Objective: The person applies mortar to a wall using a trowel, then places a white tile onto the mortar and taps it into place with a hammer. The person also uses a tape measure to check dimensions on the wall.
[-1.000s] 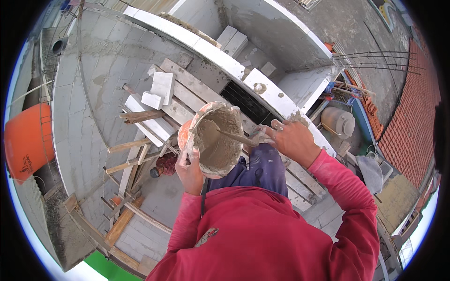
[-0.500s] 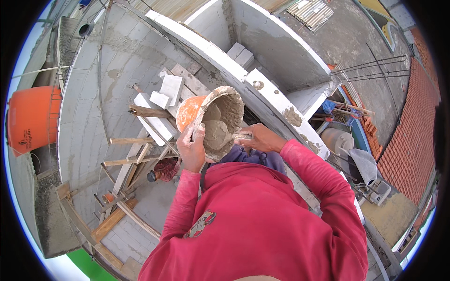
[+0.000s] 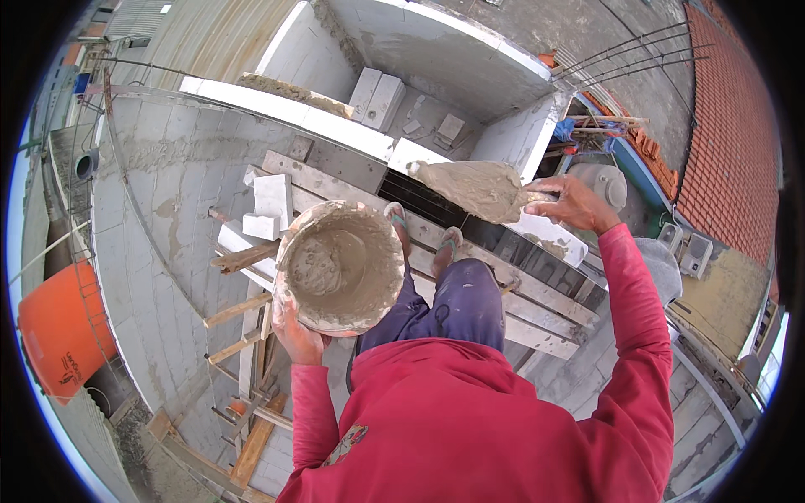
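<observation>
A mortar-crusted bucket [image 3: 387, 285] hangs in front of me at the left, with wet grey mortar [image 3: 323, 264] inside. My left hand [image 3: 300, 334] is closed on its lower left side. Out to the right, my right hand [image 3: 579, 204] grips the handle of a trowel [image 3: 538, 199]. A thick heap of mortar [image 3: 474, 186] covers the trowel's blade, which hangs over the gap beside the white block wall [image 3: 411, 153]. Bucket and trowel are apart.
My feet [image 3: 447, 247] are on plank scaffolding [image 3: 537, 312] high above a floor. Loose white blocks [image 3: 272, 197] and a wood piece [image 3: 243, 256] lie at the left. An orange tank [image 3: 67, 327] stands far left. Bare rebar [image 3: 637, 54] sticks out at upper right.
The trowel has come out of the bucket and moved right, loaded with mortar. The bucket has shifted left and down, its mouth now facing up. My view has turned.
</observation>
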A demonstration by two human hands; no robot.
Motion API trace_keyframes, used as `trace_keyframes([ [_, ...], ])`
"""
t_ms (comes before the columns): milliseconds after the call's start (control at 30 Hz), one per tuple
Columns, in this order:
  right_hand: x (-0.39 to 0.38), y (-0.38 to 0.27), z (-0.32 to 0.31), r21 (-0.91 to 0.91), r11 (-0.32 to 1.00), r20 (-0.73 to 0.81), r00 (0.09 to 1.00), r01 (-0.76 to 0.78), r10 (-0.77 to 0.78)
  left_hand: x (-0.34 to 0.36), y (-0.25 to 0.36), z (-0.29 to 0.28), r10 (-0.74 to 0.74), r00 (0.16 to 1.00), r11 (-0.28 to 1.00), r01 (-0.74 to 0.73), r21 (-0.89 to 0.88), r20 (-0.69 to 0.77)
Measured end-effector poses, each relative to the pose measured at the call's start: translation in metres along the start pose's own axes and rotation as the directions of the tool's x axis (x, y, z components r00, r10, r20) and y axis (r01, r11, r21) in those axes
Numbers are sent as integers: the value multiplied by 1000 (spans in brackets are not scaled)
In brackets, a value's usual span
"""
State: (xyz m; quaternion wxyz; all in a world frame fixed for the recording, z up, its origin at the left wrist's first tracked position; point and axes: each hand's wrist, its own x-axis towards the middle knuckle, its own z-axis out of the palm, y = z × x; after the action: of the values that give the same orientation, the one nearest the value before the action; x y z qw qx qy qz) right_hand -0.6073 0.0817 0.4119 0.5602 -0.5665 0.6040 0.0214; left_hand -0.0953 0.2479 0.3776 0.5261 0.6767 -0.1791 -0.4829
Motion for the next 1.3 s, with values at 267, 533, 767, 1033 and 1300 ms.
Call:
trace_keyframes([
  [267, 91, 148, -45, -562, 785, -161, 965, -261, 205, 44, -4, -26, -125, 989, 966, 104, 235, 75],
  [533, 161, 201, 18, -805, 577, -44, 983, -141, 178, 67, -5, -30, -257, 966, 893, 247, 375, -25],
  [767, 133, 199, -14, -777, 604, -95, 981, -178, 167, 80, -18, -53, -256, 966, 919, 249, 306, -16],
  [1033, 184, 209, 19, -692, 700, 16, 965, -178, 262, 83, -16, -28, -233, 970, 938, 207, 277, 65],
  [1300, 152, 220, 7, -797, 595, -48, 993, -105, 111, 73, -17, -26, -292, 955, 917, 267, 298, 44],
])
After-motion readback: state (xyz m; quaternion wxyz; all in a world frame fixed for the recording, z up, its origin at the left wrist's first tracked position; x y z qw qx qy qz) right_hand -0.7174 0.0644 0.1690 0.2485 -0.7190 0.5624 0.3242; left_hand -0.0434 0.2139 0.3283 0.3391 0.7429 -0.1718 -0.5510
